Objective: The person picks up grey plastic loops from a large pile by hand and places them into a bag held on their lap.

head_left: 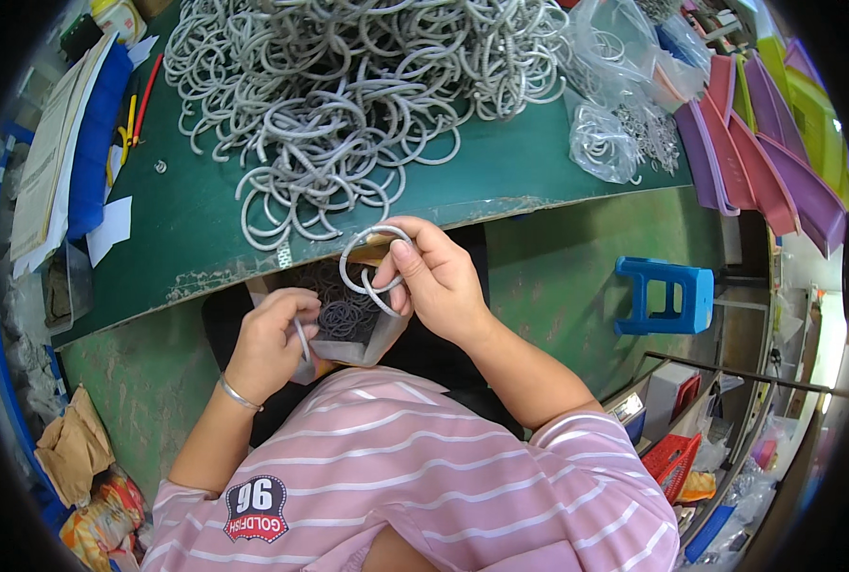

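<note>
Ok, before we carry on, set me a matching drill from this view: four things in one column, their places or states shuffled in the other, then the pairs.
Things:
1. right hand
2. heap of grey rings
3. blue stool
4. thin red stick

Places or states:
A. on the green floor, to the right
B. lying toward the left of the green table
C. pinching grey loops
D. spread across the middle of the table

Pairs: 1-C, 2-D, 3-A, 4-B
</note>
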Demonstrator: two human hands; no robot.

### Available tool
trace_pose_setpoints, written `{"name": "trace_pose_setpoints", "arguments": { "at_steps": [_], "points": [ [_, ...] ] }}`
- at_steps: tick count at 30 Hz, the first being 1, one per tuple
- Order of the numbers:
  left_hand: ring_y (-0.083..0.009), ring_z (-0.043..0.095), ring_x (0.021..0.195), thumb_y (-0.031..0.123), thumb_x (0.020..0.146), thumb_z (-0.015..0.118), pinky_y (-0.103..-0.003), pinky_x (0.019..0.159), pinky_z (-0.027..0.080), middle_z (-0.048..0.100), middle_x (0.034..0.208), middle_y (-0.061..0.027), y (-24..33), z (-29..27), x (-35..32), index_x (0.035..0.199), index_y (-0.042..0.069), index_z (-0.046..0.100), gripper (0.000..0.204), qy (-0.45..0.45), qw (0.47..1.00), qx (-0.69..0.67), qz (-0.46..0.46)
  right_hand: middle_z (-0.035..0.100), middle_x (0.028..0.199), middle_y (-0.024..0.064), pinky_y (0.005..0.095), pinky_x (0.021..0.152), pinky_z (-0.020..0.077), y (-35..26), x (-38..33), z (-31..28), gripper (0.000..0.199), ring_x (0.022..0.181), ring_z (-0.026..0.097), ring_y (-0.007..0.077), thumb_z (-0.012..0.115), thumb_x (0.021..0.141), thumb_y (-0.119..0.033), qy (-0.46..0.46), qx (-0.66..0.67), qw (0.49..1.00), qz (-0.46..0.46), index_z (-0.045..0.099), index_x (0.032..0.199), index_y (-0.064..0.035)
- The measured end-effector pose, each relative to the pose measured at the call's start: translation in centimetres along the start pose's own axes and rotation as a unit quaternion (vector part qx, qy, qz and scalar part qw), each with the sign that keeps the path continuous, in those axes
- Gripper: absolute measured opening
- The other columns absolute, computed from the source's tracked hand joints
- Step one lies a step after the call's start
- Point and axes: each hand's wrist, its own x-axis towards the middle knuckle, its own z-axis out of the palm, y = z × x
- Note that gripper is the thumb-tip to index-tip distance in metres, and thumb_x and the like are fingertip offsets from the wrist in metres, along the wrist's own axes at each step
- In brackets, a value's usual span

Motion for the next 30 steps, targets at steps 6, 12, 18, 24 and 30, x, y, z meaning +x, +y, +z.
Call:
{"name": "trace_pose_setpoints", "arguments": {
  "at_steps": [6, 12, 18, 24, 30],
  "points": [
    [-0.017, 0.065, 0.09, -0.006, 0.083, 0.057, -0.026, 0.067, 0.055, 0.05, 0.128, -0.0134, 0.4, 1.4, 1.2, 0.138, 0.001, 0.034, 0.06, -0.054, 0.971, -0.209, -0.103, 0.063, 0.08, 0.0073, 0.0186, 0.053, 0.0462, 0.8, -0.1, 0.5, 0.026, 0.057, 0.055, 0.0066, 0.046, 0.101, -0.015, -0.026, 0.036, 0.999, 0.01, 0.049, 0.123, -0.002],
    [-0.0186, 0.066, 0.093, 0.006, 0.089, 0.062, -0.027, 0.075, 0.055, 0.061, 0.113, -0.0134, 0.7, 1.2, 2.6, 0.142, 0.001, 0.031, 0.062, -0.177, 0.865, -0.444, -0.15, 0.063, 0.08, 0.0115, 0.0203, 0.053, 0.0482, 1.1, 0.0, 1.1, 0.026, 0.057, 0.057, 0.0106, 0.046, 0.101, -0.019, -0.055, 0.153, 0.987, 0.013, 0.048, 0.12, -0.0014],
    [-0.016, 0.068, 0.073, -0.002, 0.092, 0.049, -0.023, 0.06, 0.054, 0.068, 0.093, -0.0149, 2.7, 0.5, 1.8, 0.128, -0.001, 0.039, 0.037, -0.18, 0.896, -0.371, -0.166, 0.064, 0.082, 0.0064, 0.0185, 0.053, 0.0468, 1.3, -0.5, 0.7, 0.026, 0.06, 0.056, 0.0061, 0.047, 0.101, -0.019, -0.025, 0.043, 0.999, 0.009, 0.052, 0.121, -0.003],
    [-0.0239, 0.07, 0.077, 0.007, 0.086, 0.063, -0.03, 0.066, 0.056, 0.069, 0.093, -0.0185, -0.2, 0.6, 1.9, 0.125, -0.004, 0.046, 0.044, -0.178, 0.973, -0.065, -0.134, 0.061, 0.076, 0.0034, 0.0187, 0.047, 0.0436, -2.4, 0.1, -2.5, 0.022, 0.053, 0.053, 0.0055, 0.048, 0.1, -0.017, 0.087, -0.011, 0.993, -0.074, 0.054, 0.117, -0.003],
    [-0.0308, 0.066, 0.098, 0.017, 0.076, 0.076, -0.039, 0.083, 0.053, 0.063, 0.109, -0.0249, -1.5, -0.7, 1.1, 0.12, -0.006, 0.054, 0.053, -0.146, 0.979, 0.041, -0.139, 0.061, 0.074, 0.0075, 0.0232, 0.041, 0.0435, -14.4, 7.2, -16.9, 0.024, 0.049, 0.055, 0.0117, 0.045, 0.1, -0.017, 0.314, -0.103, 0.91, -0.249, 0.052, 0.113, 0.0014]
  ]
}}
